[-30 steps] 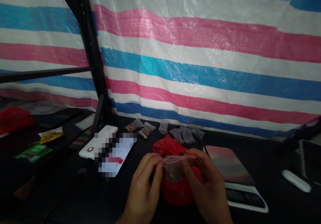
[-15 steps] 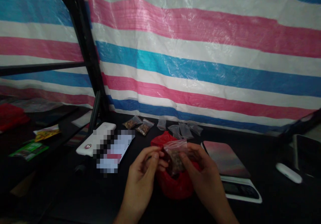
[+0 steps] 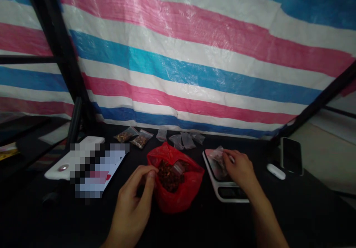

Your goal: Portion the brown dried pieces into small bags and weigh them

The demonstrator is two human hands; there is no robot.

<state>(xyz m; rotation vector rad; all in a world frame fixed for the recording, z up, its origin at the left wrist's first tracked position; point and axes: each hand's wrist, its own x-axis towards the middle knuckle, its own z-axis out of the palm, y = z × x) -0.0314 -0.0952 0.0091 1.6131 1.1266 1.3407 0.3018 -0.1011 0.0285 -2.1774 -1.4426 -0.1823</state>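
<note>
A red plastic bag stands rolled open at the middle, full of brown dried bits. A small clear bag piece lies on top of them. My left hand is closed at the left rim of the red bag, thumb and fingers pinching its edge. Over to the right, my right hand pinches a small zip bag with brownish contents, right at the plate of a white digital scale. Whether the zip bag rests on the plate I cannot tell.
Two filled zip bags and several flat clear bags lie along the back. On the left are a white device and a phone with a blurred screen. A white case and a dark phone sit at the right.
My right hand has carried the small zip bag from above the red bag rightward to the scale. My left hand has moved down to the red bag's left rim. The view has swung right.
</note>
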